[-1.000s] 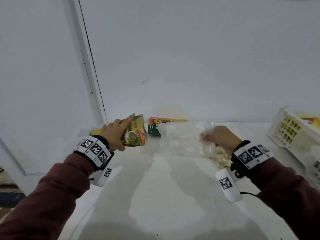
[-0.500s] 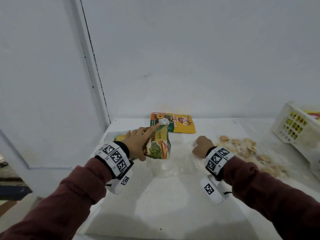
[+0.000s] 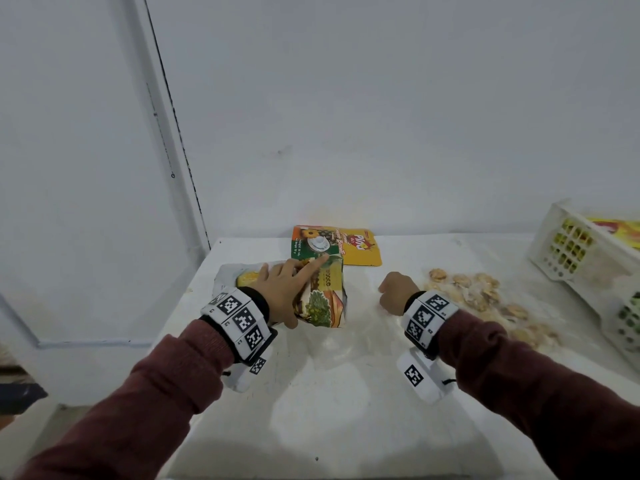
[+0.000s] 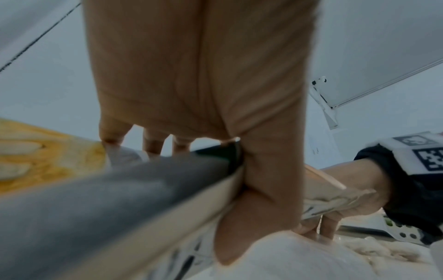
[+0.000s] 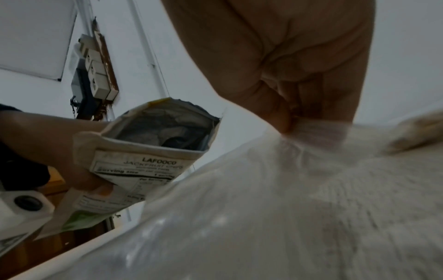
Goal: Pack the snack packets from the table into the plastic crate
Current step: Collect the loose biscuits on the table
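Note:
My left hand [image 3: 287,292] grips a green and orange jackfruit chips packet [image 3: 323,301] just above the table, left of centre; in the right wrist view the chips packet [image 5: 153,151] has an open top. My right hand [image 3: 393,296] is a fist pinching the neck of a clear plastic bag [image 3: 479,294] of pale snack pieces, which lies on the table to its right. The pinch on the clear bag [image 5: 287,189] shows close up. A yellow-orange packet [image 3: 349,249] lies flat at the back. The white plastic crate [image 3: 550,244] stands at far right.
A white and yellow packet [image 3: 233,277] lies under my left hand near the table's left edge [image 3: 194,299]. A yellow packet [image 3: 620,230] sits inside the crate. A white wall rises right behind the table.
My right hand has lowered the clear bag from mid-air onto the table, its contents spread to the right. My left hand has carried the chips packet toward the centre.

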Demonstrator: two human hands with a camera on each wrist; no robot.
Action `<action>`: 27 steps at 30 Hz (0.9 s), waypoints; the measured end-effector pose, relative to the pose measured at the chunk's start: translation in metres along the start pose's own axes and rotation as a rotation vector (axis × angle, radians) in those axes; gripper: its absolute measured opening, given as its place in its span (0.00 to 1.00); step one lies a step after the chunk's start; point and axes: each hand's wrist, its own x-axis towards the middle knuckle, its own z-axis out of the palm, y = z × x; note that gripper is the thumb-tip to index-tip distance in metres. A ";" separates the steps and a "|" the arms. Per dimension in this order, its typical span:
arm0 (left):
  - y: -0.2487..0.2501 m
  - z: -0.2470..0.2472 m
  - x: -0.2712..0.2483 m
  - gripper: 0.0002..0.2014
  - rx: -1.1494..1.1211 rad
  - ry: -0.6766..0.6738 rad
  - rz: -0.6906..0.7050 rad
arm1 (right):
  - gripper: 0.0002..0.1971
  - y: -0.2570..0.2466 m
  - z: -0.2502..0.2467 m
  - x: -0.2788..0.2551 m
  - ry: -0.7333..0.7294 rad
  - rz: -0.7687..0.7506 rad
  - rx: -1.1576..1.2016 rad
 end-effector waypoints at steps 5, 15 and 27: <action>0.010 0.002 0.000 0.60 0.037 -0.072 0.019 | 0.16 0.001 -0.011 0.007 -0.051 0.000 0.046; 0.022 0.017 0.015 0.55 0.166 -0.398 0.067 | 0.10 0.017 -0.057 -0.020 -0.178 -0.048 0.303; 0.046 -0.039 -0.007 0.23 -0.633 0.206 0.229 | 0.03 0.035 -0.122 -0.076 0.052 -0.169 0.696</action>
